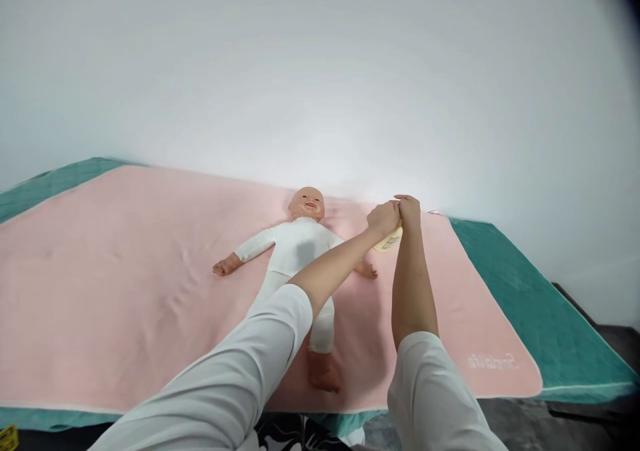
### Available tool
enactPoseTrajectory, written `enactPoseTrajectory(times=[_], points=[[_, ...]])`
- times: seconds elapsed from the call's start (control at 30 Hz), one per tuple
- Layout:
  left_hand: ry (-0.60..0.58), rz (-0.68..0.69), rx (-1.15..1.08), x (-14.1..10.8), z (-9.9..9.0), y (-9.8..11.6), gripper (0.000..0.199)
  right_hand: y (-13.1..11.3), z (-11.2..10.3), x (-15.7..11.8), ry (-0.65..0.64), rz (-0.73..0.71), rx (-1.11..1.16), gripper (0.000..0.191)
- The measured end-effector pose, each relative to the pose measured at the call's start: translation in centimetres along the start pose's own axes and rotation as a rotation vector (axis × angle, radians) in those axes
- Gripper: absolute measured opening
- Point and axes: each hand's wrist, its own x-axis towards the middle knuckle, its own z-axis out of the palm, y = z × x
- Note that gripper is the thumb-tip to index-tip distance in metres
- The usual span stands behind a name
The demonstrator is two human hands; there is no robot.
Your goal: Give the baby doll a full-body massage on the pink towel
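Note:
A pale yellow bottle [389, 241] with dark lettering shows below my hands, its upper end hidden by fingers. My left hand [384, 218] is closed around it. Right beside it, my right hand [410, 212] is closed at the bottle's top end; the exact grip is hidden. To the left of my hands a baby doll [295, 248] lies on its back in a white suit, its head toward the wall and its arms spread. My left forearm passes above the doll's body and covers part of it.
Under the doll spreads a pink mat [125, 271] with pale lettering at its near right corner. A green cover [540, 311] shows around the mat's edges. Behind stands a plain white wall [320, 71]. Something yellow [8, 436] pokes in at the bottom left.

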Motion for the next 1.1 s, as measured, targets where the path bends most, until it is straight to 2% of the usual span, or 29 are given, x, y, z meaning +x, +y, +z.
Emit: enactPoseTrajectory(times=[0.17,0.3,0.5,0.77,0.97,1.1], points=[[0.015,0.0,-0.023,0.3,0.6,-0.3,0.049,0.0,-0.2,0.4,-0.121,0.067,0.075,0.033],[0.032,-0.01,-0.023,0.6,1.4,-0.3,0.05,0.3,-0.4,0.3,-0.159,0.055,0.125,0.034],[0.017,-0.036,-0.032,0.7,2.3,-0.3,0.056,1.0,-0.5,0.3,-0.131,0.008,0.145,0.027],[0.013,-0.042,-0.005,0.9,2.4,-0.9,0.059,1.7,0.6,0.4,-0.128,0.006,0.195,0.018],[-0.004,0.015,0.052,0.4,1.6,-1.2,0.058,1.7,0.6,0.1,-0.113,-0.019,0.191,0.021],[-0.001,0.041,0.066,-0.6,0.5,-2.3,0.052,1.6,1.0,-0.3,-0.001,-0.069,0.159,0.024]])
